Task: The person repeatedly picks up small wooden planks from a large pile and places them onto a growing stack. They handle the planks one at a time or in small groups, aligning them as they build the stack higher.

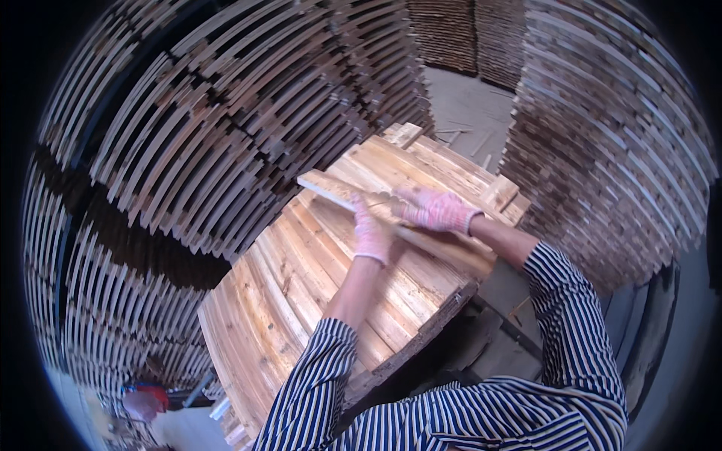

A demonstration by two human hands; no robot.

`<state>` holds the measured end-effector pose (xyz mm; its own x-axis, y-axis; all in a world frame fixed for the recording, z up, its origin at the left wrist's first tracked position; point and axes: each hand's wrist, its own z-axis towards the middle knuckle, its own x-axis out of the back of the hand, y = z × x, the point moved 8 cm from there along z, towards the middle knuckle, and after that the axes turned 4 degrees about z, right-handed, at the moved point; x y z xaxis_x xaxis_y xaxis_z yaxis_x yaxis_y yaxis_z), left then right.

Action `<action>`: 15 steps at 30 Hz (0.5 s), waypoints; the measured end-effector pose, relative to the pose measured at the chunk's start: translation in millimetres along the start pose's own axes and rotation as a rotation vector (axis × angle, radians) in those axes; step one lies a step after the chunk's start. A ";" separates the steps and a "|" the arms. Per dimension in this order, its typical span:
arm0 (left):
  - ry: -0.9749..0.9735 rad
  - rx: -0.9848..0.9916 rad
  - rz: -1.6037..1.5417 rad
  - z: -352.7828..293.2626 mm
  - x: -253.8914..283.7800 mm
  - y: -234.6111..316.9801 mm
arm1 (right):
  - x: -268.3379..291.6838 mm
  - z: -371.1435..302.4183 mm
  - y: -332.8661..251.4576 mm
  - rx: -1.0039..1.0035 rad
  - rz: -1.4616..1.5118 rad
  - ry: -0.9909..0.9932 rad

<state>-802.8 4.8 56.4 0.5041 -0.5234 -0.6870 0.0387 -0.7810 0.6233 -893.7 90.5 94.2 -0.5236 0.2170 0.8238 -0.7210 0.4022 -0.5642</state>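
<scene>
A loose wooden board point(329, 183) lies slantwise above a pile of planks point(293, 293), its near right end smeared by motion. My left hand point(372, 231), in a pink-and-white knit glove, grips the board's near edge around its middle. In a matching glove, my right hand point(440, 211) is closed over the board from the far side, a little to the right of the left hand. Motion blurs the fingertips of both hands. Beneath, the pile's top layer is pale planks laid side by side.
Tall stacks of slatted wood point(248, 135) rise at the left, and another stack point(602, 143) stands at the right. Grey floor point(466, 105) with scattered slivers shows between them. Small offcut pieces point(499, 192) sit at the pile's far right edge. A red item point(154, 395) is at lower left.
</scene>
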 end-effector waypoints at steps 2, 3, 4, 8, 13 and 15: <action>-0.061 0.088 0.093 7.6 19.0 9.2 | -4.2 -9.7 -44.7 0.011 0.137 -0.030; -0.074 0.001 0.292 10.3 14.5 17.7 | 15.0 -17.5 -46.8 -0.051 0.165 -0.010; -0.048 -0.152 0.578 -7.0 15.0 40.2 | 26.0 -13.5 -47.8 -0.253 0.187 -0.107; -0.087 -0.679 1.692 -70.0 -44.5 34.1 | 68.5 -16.6 -4.9 -0.153 0.750 0.171; -0.212 -0.612 1.871 -0.3 -20.2 -37.2 | 27.8 28.6 209.3 -0.047 -0.123 0.114; -0.151 -0.601 1.871 8.3 -6.4 -40.1 | 15.9 55.6 212.9 0.174 -0.286 0.224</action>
<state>-814.7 36.6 32.7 0.1901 -0.4592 0.8677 -0.1094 0.8685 0.4836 -1080.7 130.1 -15.8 -0.1924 0.3143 0.9296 -0.8994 0.3226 -0.2952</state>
